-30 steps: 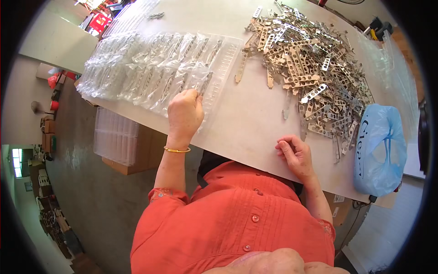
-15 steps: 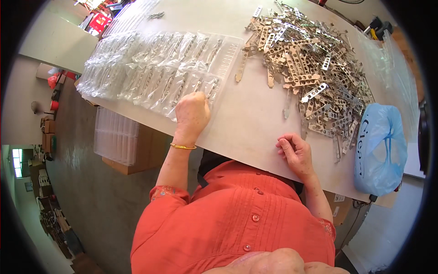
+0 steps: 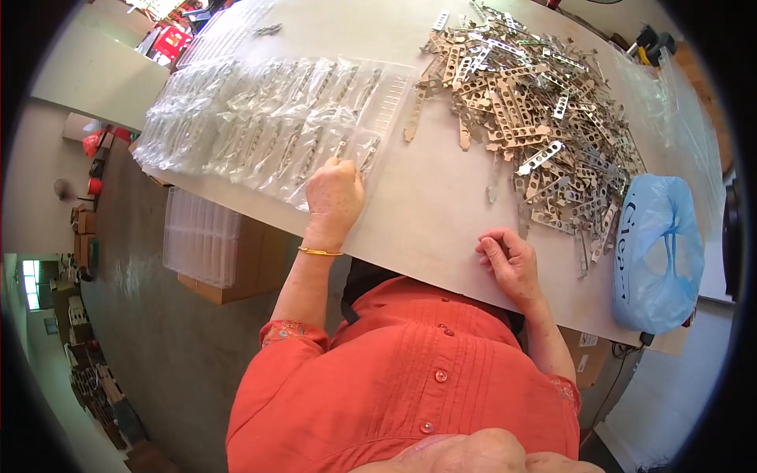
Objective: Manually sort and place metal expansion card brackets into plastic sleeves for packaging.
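Observation:
My left hand [image 3: 334,193] is closed in a fist at the near right part of a clear plastic tray [image 3: 392,98]. Its fingers curl away from view over the bagged metal strips [image 3: 293,150], and whatever they grip is hidden. These strips lie in two rows in the tray, each in clear film. Near the table's front edge rests my right hand [image 3: 511,264], its fingers curled in and the thumb close against them, with nothing visible in them. Beyond it spreads a heap of loose, perforated metal brackets [image 3: 536,118].
A blue plastic bag [image 3: 661,252] stands at the table's right edge, with clear plastic sheets [image 3: 678,118] behind it. More trays [image 3: 229,27] and a few small metal parts [image 3: 268,30] lie at the far left. Below the table, stacked clear trays [image 3: 201,236] lean by a cardboard box [image 3: 256,256].
The view has shifted very slightly. My left hand remains closed at the tray, and my right hand stays by the table edge in the same pose.

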A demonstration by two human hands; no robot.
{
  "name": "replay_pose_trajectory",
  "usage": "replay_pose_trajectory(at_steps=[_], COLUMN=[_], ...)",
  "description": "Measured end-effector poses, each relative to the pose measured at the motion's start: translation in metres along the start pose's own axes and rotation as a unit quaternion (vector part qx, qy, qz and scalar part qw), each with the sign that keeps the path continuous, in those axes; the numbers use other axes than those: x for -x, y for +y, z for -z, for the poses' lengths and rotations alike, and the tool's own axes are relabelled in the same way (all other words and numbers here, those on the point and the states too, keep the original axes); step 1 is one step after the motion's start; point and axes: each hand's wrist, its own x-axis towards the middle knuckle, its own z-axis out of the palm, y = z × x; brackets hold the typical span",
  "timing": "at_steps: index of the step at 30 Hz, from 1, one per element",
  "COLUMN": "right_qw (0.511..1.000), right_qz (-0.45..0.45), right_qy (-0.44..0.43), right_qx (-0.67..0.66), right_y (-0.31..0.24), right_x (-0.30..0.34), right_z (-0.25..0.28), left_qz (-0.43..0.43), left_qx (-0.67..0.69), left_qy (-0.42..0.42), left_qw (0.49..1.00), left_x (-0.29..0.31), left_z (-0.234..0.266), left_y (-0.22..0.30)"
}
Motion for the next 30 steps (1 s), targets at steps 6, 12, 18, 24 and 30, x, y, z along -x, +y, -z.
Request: replay_pose_trajectory(at_steps=[6,12,18,24,30], right_qw=[1.0,1.0,0.999,0.999,0.999], right_qz=[-0.005,-0.009,-0.005,0.0,0.0], right_qy=[0.002,0.009,0.0,-0.005,0.006], right_qx=[-0.002,-0.017,-0.035,-0.036,-0.047], right_y=[0.0,0.002,0.004,0.009,0.004], right_x=[0.0,0.001,0.001,0.0,0.002], right_z=[0.001,0.001,0.003,0.003,0.005], left_qz=[0.015,0.011,-0.067,-0.198,-0.252], left_qx=[-0.004,0.026,0.056,0.122,0.101], left_qy=[-0.018,-0.006,0.071,0.025,-0.104], left_qw=[1.0,1.0,0.994,0.972,0.957], left_x=[-0.001,0.006,0.016,0.031,0.042], left_z=[0.001,0.008,0.019,-0.006,-0.029], left_y=[0.002,0.01,0.043,0.089,0.107])
